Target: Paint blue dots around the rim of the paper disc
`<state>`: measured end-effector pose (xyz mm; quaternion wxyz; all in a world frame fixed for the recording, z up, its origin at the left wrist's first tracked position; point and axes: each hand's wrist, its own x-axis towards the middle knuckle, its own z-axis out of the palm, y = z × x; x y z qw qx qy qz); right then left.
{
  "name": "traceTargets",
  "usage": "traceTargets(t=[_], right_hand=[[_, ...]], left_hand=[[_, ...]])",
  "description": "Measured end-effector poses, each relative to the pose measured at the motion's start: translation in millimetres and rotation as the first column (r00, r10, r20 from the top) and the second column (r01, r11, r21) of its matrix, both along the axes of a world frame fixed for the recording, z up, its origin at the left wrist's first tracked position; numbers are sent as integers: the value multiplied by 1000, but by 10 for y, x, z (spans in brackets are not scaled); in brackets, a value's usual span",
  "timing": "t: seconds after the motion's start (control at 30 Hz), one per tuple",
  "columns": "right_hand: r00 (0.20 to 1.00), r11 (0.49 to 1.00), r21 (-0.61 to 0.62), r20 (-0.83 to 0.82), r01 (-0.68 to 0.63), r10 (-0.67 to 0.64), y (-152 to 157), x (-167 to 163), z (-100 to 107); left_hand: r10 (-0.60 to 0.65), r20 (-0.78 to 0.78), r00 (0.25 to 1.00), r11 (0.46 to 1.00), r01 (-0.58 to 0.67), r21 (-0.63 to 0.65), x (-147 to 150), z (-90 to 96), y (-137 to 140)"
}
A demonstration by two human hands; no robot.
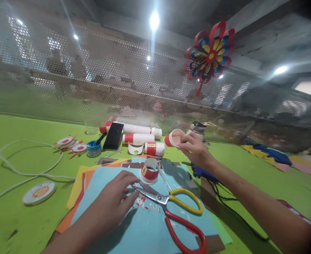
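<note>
My right hand (196,150) reaches to the back of the work area, its fingers closed on the rim of a red and white paper cup (169,140), tilted with its mouth toward me. My left hand (120,197) rests over blue paper (102,183), thumb and fingers apart, at the tips of the scissors (159,199). The scissors lie with blades nearly together, one handle yellow and one red. Just beyond the blades stands a cut paper cup ring (150,171). Red and white paper scraps (142,201) are scattered beside the blades.
Behind lie stacked paper cups (138,138), a black phone (113,136) and a blue paint jar (94,149). A blue glue gun (203,173) with a black cord is at right. A white cable (25,173) and round tape (39,193) lie left. A paper flower (211,54) hangs above.
</note>
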<state>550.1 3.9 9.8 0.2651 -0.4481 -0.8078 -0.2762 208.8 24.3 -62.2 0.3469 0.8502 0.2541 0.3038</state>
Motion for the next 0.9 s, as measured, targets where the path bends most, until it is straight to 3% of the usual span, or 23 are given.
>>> traceTargets(t=[0.23,0.47,0.7,0.9], right_hand=[[919,965,-138,-362,-221,158,-385,-552,182],[759,874,-363,-651,-323,10,-409,-497,294],[698,836,-462,-702,-295,-142,-366,-203,301],[836,839,-538,-494,-79,-238,-337,138,375]], left_hand=[[87,94,992,996,-85,-25,7,81,28],[98,79,992,994,-94,-52,15,92,15],[50,112,992,998,-44,-50,37,66,0],[28,134,991,999,-25,-21,29,74,-6]])
